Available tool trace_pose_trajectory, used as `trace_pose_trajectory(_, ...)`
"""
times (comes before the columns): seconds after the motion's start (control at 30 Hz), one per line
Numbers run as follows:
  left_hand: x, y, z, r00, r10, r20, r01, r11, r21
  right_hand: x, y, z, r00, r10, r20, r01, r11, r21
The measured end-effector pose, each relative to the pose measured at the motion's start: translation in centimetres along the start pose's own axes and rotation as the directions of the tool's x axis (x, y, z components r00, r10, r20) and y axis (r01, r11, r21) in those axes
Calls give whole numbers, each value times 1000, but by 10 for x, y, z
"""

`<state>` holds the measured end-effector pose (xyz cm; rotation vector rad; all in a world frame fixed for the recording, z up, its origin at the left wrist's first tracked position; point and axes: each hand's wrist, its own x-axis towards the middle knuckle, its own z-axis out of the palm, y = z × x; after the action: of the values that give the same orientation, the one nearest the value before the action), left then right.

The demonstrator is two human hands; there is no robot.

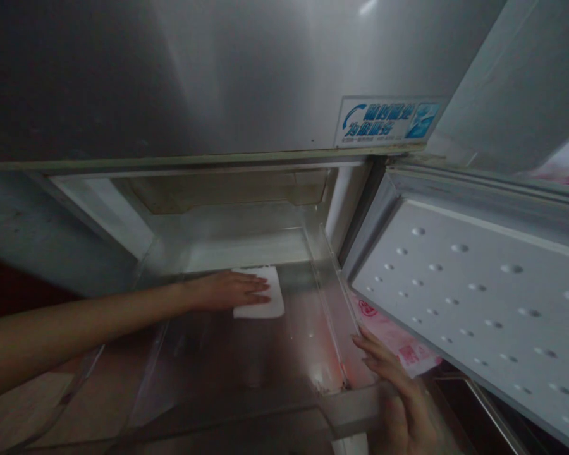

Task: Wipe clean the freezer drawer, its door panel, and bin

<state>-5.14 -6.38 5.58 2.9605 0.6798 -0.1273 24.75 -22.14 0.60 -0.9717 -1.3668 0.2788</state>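
Observation:
A clear plastic freezer drawer point(256, 360) is pulled out of the open fridge compartment. Inside it, my left hand point(232, 291) lies flat with fingers stretched out on a white cloth or folded paper towel point(270, 303), pressing it against the drawer's bottom. My right hand point(403, 398) grips the drawer's front right corner, its fingertips touching the outside of the side wall. Part of that hand is hidden behind the front edge. Small dark specks of dirt show in the drawer's corner near my right hand.
The freezer door point(464, 284), white and dimpled inside, stands swung open at the right. Above is the closed upper fridge door point(246, 76) with a blue and white sticker point(391, 121). A pink printed plastic bag point(403, 341) lies below the open door.

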Motion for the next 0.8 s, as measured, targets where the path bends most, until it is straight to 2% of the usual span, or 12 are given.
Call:
trace_pose_trajectory(0.07, -6, 12, 2, 980, 184, 72, -185, 983, 7, 3, -2, 1, 1000, -12, 1, 12, 1000, 0)
trace_pose_trajectory(0.13, -13, 24, 4, 936, 331, 120, -336, 942, 20, 5, -4, 2, 1000, -22, -4, 22, 1000, 13)
trace_pose_trajectory(0.2, -18, 29, 6, 920, 372, 119, -378, 926, 23, 7, -5, 4, 999, -31, -6, 32, 999, 19)
trace_pose_trajectory(0.27, -16, 21, 6, 928, 359, 100, -362, 932, 15, 7, -5, 5, 999, -41, -18, 42, 999, 19)
trace_pose_trajectory(0.33, -9, 2, 4, 944, 317, 86, -320, 947, 14, 7, -5, 5, 999, -41, -22, 42, 999, 25)
trace_pose_trajectory(0.47, 13, -45, -6, 998, 49, 43, -51, 997, 54, 9, -6, 5, 999, -49, -22, 50, 999, 15)
trace_pose_trajectory(0.57, 24, -68, -14, 994, -104, -18, 105, 991, 82, 11, -8, 5, 997, -67, -28, 66, 998, -16)
trace_pose_trajectory(0.63, 25, -72, -16, 990, -133, -40, 136, 988, 73, 11, -8, 5, 998, -61, -33, 60, 998, -26)
trace_pose_trajectory(0.7, 21, -66, -15, 992, -125, -32, 127, 990, 55, 10, -6, 5, 997, -61, -38, 61, 998, -8)
trace_pose_trajectory(0.8, 8, -42, -9, 999, 11, 53, -11, 1000, 13, 7, -3, 5, 997, -58, -44, 59, 998, 28)
